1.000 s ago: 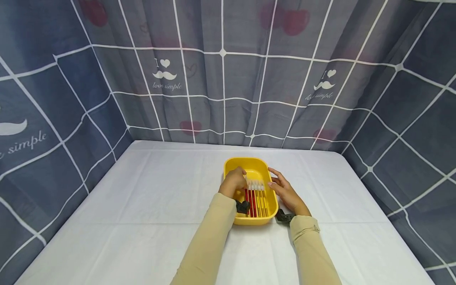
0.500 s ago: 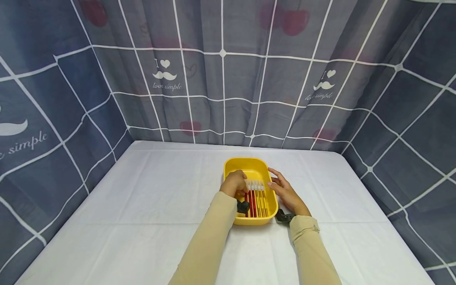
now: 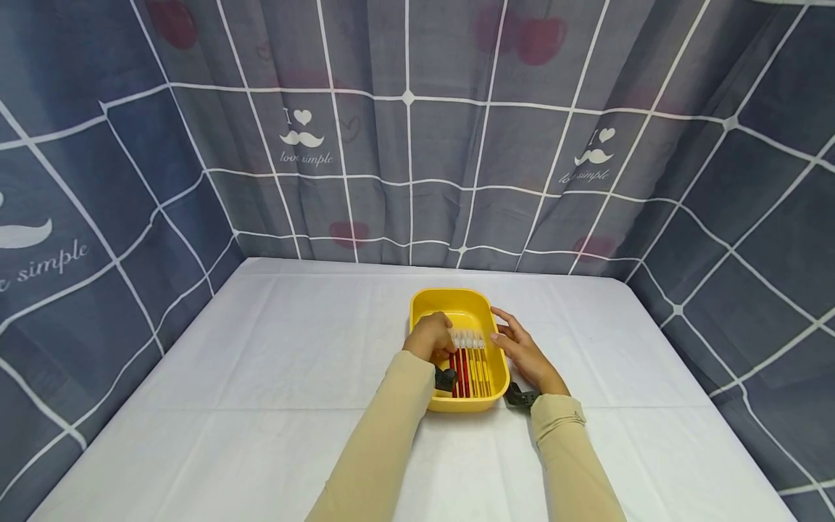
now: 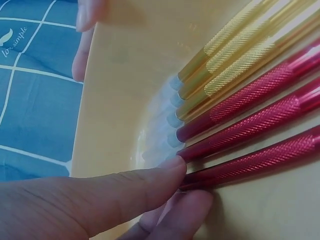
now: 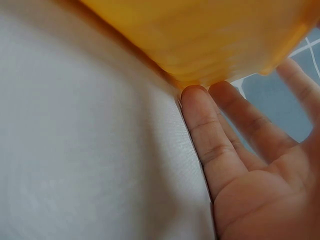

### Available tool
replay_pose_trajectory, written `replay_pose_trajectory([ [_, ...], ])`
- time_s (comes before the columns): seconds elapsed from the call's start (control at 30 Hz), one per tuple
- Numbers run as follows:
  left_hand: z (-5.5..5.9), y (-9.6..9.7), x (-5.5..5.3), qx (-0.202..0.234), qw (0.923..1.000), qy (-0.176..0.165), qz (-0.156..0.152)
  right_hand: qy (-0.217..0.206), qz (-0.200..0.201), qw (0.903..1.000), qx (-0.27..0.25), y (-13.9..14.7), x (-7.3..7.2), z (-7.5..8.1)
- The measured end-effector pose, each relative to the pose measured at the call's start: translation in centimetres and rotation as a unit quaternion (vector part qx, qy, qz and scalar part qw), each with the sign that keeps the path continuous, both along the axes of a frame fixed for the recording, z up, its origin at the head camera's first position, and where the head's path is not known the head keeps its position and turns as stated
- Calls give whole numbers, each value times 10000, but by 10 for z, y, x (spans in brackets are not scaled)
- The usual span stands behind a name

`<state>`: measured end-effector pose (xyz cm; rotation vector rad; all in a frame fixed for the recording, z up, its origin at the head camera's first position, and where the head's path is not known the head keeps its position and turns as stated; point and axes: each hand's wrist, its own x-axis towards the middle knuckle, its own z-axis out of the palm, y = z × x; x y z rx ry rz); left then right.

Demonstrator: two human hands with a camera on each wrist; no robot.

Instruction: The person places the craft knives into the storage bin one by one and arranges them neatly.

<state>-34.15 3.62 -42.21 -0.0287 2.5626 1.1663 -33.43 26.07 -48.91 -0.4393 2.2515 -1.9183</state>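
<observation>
A yellow plastic tray [image 3: 457, 407] holds a side-by-side row of capped craft knives with knurled metal handles. Gold craft knives [image 4: 240, 65] lie on the right of the row in the head view, red craft knives [image 4: 250, 115] on the left. Inside the tray, my left hand [image 3: 430, 336] pinches the outermost red craft knife [image 4: 270, 157] between thumb and finger, near its capped end. My right hand [image 3: 527, 359] is at the tray's right side, its fingers [image 5: 205, 120] fairly straight and touching the outer wall. The left hand partly hides the caps.
The tray stands on a white-covered table [image 3: 293, 362]. Dark checked curtains [image 3: 443, 145] close off the back and both sides. A black strap [image 3: 520, 396] is on the right wrist, close to the tray's near right corner.
The left hand has moved slightly right and toward the body, and the outermost red craft knife has shifted closer to the others. The right hand and tray have stayed put.
</observation>
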Motion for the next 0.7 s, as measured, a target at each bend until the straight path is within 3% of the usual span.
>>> replay_pose_trajectory([
  [0.2, 5, -1, 1, -157, 9998, 137, -39, -30, 26, 10000, 14, 0, 0, -1],
  [0.3, 12, -5, 4, 123, 9995, 194, -225, -8, 76, 10000, 4, -1, -1, -2],
  [0.37, 19, -9, 7, 544, 9974, 162, -442, -16, 91, 10000, 2, 0, -1, -2],
  [0.47, 27, -17, 10, 1271, 9876, 138, -909, -41, 79, 10000, 0, 1, 1, -3],
  [0.57, 33, -28, 15, 2001, 9705, 306, -1311, -47, 27, 10000, 23, 2, 2, -4],
  [0.63, 34, -36, 19, 2386, 9595, 568, -1384, -36, 4, 10000, 50, 2, 3, -3],
  [0.7, 34, -44, 24, 2676, 9506, 941, -1257, -3, -64, 9998, 176, 1, 5, -1],
])
